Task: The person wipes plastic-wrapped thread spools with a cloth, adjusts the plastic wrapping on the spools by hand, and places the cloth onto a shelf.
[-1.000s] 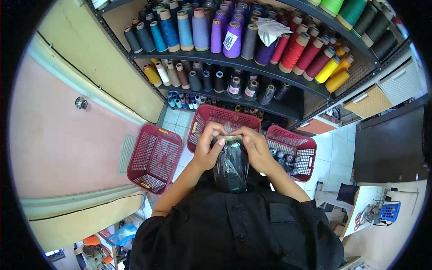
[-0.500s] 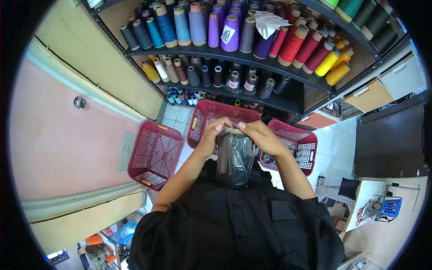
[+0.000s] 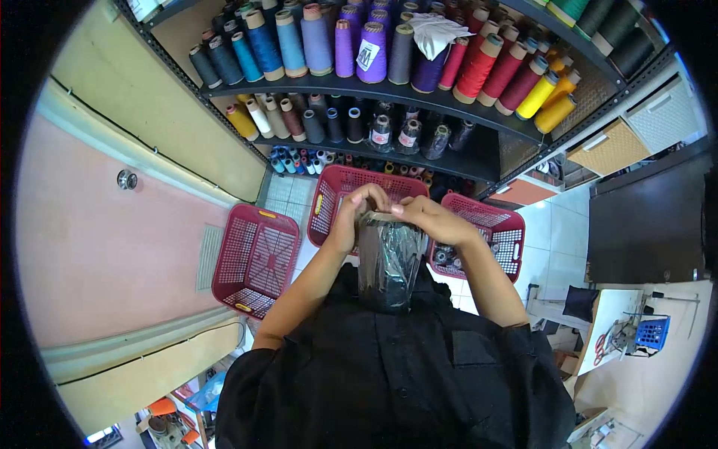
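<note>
A large dark thread spool (image 3: 388, 266) wrapped in clear shiny plastic is held upright against the chest of my black shirt. My left hand (image 3: 354, 217) is closed at its upper left rim, fingers curled over the top. From the other side my right hand (image 3: 437, 222) pinches the upper right edge of the plastic wrap, with thumb and fingers meeting near the spool's top. The fingertips of both hands come close together there. What lies just behind the fingers is hidden.
Ahead stands a black metal shelf (image 3: 299, 84) loaded with thread cones in many colours. Below it are a left red basket (image 3: 254, 254), a middle red basket (image 3: 323, 202) and a right red basket (image 3: 516, 224) holding dark spools. A white table (image 3: 609, 329) with red scissors is at right.
My right hand has shifted slightly inward and its fingers sit flatter over the spool's top. My left fingers have curled more. The camera view has tilted a little.
</note>
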`<state>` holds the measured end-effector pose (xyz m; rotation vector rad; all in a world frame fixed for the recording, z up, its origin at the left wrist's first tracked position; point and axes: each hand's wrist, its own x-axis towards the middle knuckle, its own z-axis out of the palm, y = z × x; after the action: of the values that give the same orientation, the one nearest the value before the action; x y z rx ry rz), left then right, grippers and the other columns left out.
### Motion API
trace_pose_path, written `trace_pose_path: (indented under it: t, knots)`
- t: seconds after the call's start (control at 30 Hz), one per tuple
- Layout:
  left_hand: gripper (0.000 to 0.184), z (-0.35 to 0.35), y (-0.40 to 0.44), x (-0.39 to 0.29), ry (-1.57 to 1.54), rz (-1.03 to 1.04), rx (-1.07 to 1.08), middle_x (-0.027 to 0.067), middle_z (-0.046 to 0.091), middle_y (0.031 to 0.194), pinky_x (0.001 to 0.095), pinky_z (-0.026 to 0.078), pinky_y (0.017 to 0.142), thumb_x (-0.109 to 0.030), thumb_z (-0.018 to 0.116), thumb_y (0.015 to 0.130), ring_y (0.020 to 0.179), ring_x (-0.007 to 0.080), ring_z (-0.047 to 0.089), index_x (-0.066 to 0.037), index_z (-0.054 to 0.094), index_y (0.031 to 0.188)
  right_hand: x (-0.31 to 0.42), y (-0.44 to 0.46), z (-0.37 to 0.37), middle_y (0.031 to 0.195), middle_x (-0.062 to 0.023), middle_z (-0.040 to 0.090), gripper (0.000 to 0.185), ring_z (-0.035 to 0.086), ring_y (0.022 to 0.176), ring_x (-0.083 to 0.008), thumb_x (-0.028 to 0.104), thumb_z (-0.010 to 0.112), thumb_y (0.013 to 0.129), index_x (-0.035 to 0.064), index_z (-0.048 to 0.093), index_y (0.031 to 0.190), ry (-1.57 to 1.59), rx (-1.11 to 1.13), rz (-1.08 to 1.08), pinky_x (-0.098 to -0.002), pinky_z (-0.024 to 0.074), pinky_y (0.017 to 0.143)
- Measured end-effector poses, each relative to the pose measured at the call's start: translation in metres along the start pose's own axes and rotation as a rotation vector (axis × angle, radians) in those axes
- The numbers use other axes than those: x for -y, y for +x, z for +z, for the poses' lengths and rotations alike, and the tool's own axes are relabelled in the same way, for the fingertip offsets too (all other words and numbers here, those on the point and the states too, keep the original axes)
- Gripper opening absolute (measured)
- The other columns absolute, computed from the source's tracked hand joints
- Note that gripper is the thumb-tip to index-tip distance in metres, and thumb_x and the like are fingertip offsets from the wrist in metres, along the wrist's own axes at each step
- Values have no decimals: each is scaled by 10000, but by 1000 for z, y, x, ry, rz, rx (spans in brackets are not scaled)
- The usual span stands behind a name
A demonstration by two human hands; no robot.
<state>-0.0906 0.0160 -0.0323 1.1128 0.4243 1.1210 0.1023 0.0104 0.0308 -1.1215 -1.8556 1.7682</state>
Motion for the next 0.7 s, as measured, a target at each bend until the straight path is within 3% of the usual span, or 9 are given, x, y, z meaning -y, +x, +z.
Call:
trace_pose_path:
  t: [0.2, 0.3, 0.4, 0.43, 0.47, 0.53, 0.6, 0.67, 0.7]
  knots:
    - [440, 0, 4, -19, 229, -28, 114, 158, 584, 842, 328, 388, 781, -330, 396, 914, 839, 196, 530, 55, 568, 789, 18, -5, 0, 753, -75, 500, 404, 474, 798, -141, 341, 506, 944, -21, 588, 783, -162, 91, 9, -324, 380, 746]
    - [374, -16, 2, -20, 551, 16, 146, 137, 595, 898, 322, 362, 855, -297, 461, 913, 926, 202, 509, 44, 609, 876, 13, -10, 18, 827, -64, 555, 311, 518, 822, -140, 269, 454, 973, 15, 605, 876, -99, -500, -376, -288, 411, 765]
    - [367, -41, -5, -11, 457, -203, 122, 118, 593, 933, 312, 366, 823, -305, 481, 913, 941, 180, 501, 39, 605, 881, -25, 1, 8, 883, -56, 583, 343, 537, 856, -147, 291, 397, 989, 20, 605, 966, 266, -584, -284, -295, 429, 788]
    - [375, -24, -1, -41, 427, -245, 119, 79, 600, 822, 300, 368, 771, -325, 519, 910, 877, 144, 498, 29, 621, 842, -40, 2, -2, 1054, -101, 590, 441, 552, 987, -184, 391, 359, 994, 27, 541, 1162, 321, -415, -173, -344, 439, 888]
    - [375, -33, 0, -43, 430, -238, 123, 79, 600, 822, 300, 368, 771, -325, 519, 910, 877, 144, 498, 29, 621, 842, -54, 2, 1, 1054, -101, 590, 441, 552, 987, -184, 391, 359, 994, 27, 541, 1162, 316, -418, -180, -344, 439, 888]
    - [404, -60, 5, -50, 474, -368, 410, 46, 581, 673, 312, 372, 718, -360, 553, 896, 721, 137, 488, 17, 630, 774, -65, -8, 29, 1267, -144, 514, 609, 499, 1167, -227, 517, 352, 962, 36, 416, 1330, 965, -108, 115, -397, 398, 991]
    - [442, -51, 12, -66, 486, -393, 485, 5, 532, 560, 309, 370, 642, -397, 597, 874, 588, 109, 433, 5, 619, 691, -84, -13, 58, 1448, -184, 324, 798, 385, 1306, -255, 644, 311, 903, 83, 193, 1458, 859, 133, 96, -406, 332, 1074]
    - [435, -34, 15, -78, 850, 1, 497, -4, 542, 575, 286, 357, 558, -394, 656, 840, 546, 87, 420, 3, 611, 669, -88, -14, 69, 1437, -186, 340, 815, 377, 1308, -269, 687, 306, 877, 126, 216, 1461, 773, 161, 224, -423, 335, 1069]
    - [421, -39, 16, -74, 760, -94, 519, -18, 546, 581, 260, 355, 509, -395, 695, 813, 559, 71, 448, 4, 638, 691, -78, -16, 65, 1424, -191, 357, 819, 419, 1277, -278, 694, 318, 870, 129, 226, 1457, 748, 132, 281, -415, 371, 1045]
